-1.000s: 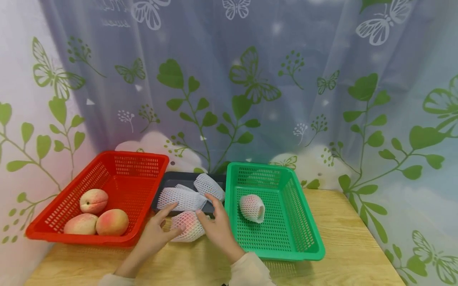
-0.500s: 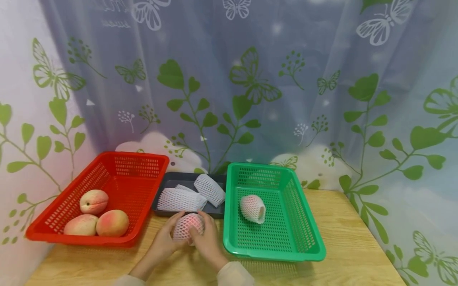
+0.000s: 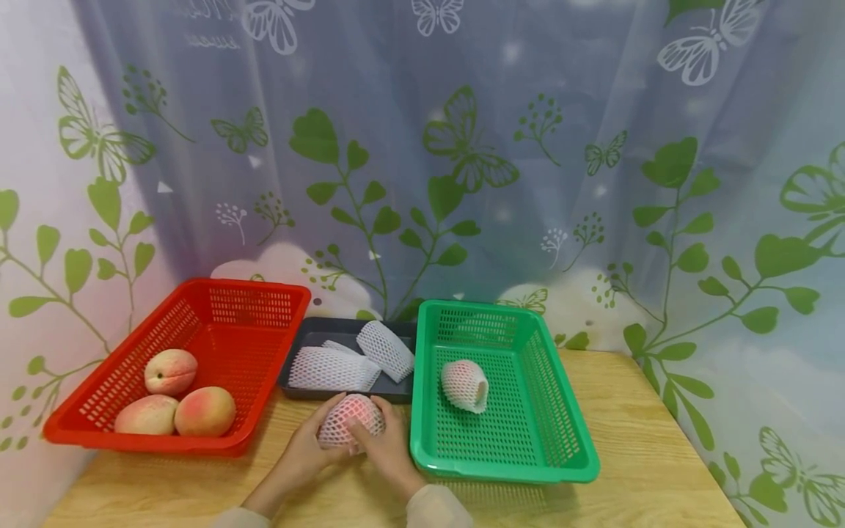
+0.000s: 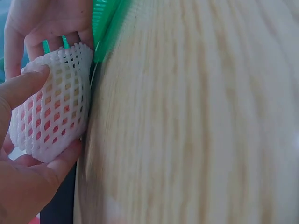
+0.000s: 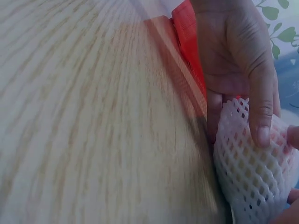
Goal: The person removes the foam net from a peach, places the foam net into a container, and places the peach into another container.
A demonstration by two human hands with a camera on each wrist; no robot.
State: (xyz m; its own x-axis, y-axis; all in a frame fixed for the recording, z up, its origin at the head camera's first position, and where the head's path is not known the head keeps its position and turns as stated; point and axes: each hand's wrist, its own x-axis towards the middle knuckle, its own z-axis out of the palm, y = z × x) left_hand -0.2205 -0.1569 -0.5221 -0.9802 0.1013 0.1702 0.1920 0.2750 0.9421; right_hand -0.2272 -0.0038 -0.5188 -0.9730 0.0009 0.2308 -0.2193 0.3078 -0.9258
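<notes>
- Left hand (image 3: 310, 449) and right hand (image 3: 388, 444) are curled round one held peach (image 3: 351, 420) from opposite sides, so the space between them is filled by fruit; the mesh is crossed by the right one's thumb.
- Everything is borne by the wooden table (image 3: 634, 440); whether the held peach is lifted or let rest on it cannot be told.
- Three bare peaches (image 3: 205, 411) are grouped near the front of the red basket (image 3: 244, 352).
- One wrapped peach (image 3: 464, 385) is laid on its side in the green basket (image 3: 521, 411).
- Loose nets (image 3: 333, 369) are lying in the dark tray (image 3: 315, 334), set between the baskets.
- The held peach is placed just in front of the tray's near edge, between the two baskets.
- Its net (image 4: 56, 102) is already drawn round it; settling that foam seems to be the step in hand. Even pressure is best shared by both palms, since bruising could be caused by a hard pinch.
- At the net's jagged end, the foam is best eased along in small turns rather than tugged, as the thin strands may be torn; the fruit should be kept centred.
</notes>
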